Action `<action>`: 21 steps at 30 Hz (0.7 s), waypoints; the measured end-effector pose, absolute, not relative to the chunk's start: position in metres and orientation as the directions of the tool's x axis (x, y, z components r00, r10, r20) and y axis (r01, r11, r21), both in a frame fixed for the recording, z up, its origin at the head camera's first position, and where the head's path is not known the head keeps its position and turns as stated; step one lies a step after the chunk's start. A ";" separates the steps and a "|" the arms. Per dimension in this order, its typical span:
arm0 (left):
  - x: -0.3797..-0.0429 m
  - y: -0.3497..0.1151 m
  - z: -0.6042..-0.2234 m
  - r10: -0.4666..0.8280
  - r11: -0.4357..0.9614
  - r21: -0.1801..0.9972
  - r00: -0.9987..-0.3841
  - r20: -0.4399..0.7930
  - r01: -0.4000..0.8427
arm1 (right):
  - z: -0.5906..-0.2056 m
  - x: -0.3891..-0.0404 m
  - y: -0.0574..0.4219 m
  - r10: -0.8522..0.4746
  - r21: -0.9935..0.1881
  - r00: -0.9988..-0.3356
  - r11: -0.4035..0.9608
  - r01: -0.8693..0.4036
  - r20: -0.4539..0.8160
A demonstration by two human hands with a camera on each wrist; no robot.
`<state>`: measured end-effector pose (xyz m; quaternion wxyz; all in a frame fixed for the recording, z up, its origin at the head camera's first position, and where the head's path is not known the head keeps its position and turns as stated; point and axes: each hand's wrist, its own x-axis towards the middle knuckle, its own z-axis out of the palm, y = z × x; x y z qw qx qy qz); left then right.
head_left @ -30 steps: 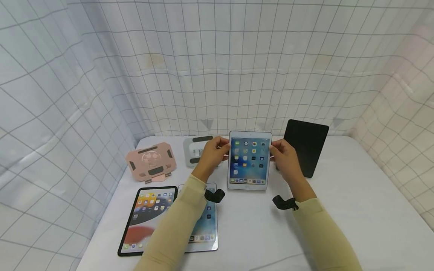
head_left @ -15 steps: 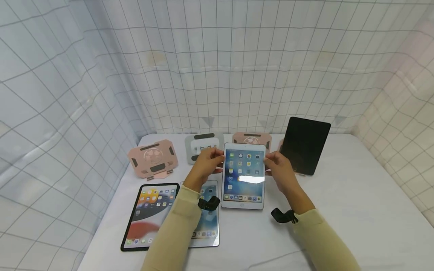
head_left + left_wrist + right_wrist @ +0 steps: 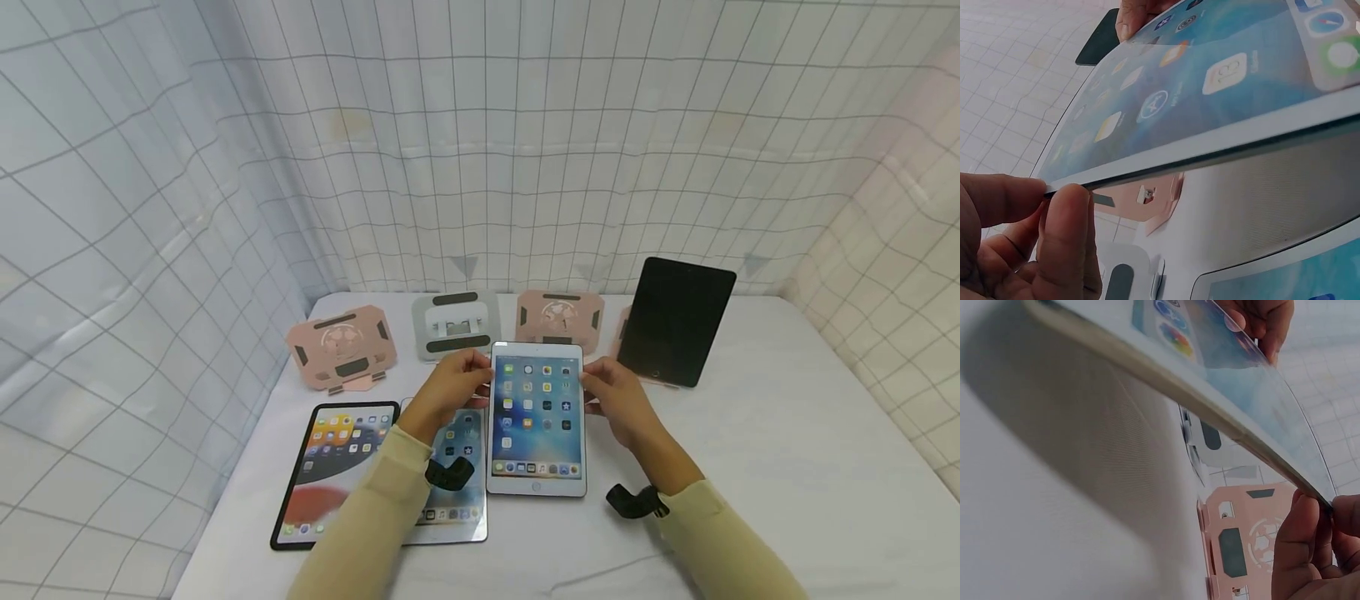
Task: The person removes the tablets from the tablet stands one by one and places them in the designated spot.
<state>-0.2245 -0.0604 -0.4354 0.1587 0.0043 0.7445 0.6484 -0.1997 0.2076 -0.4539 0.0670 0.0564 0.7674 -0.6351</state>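
Note:
A white-framed tablet (image 3: 536,417) with app icons on a blue screen is held up between both hands, over the white table. My left hand (image 3: 453,383) pinches its left edge near the top; in the left wrist view the thumb and fingers (image 3: 1067,225) grip a corner. On the opposite edge, my right hand (image 3: 618,396) pinches at about the same height, and the right wrist view shows its fingers (image 3: 1297,531) at the corner. A shadow falls on the table beneath the raised tablet.
Behind stand a pink stand (image 3: 343,346), a grey stand (image 3: 456,321) and another pink stand (image 3: 558,317). A dark tablet (image 3: 678,321) leans on a pink stand at right. Front left lie a black-framed tablet (image 3: 322,475) and a white-framed one (image 3: 457,500), partly under my left arm.
Both hands have brought the white-framed tablet toward me, down and slightly left in the head view, away from the pink stand that it hid before. The other things stay put.

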 end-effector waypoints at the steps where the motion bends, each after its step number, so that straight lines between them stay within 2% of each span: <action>1: -0.223 -0.061 -0.435 0.217 0.158 0.966 -0.947 -0.238 -0.206 | -0.454 -0.198 0.208 -0.001 -0.967 -0.985 0.191 0.169 -0.172; 15: -0.204 -0.070 -0.445 0.273 0.207 0.953 -0.922 -0.275 -0.223 | -0.467 -0.180 0.204 -0.054 -0.958 -0.968 0.169 0.231 -0.244; 21: -0.198 -0.069 -0.457 0.276 0.172 0.952 -0.915 -0.293 -0.252 | -0.473 -0.178 0.203 -0.060 -0.955 -0.965 0.176 0.240 -0.254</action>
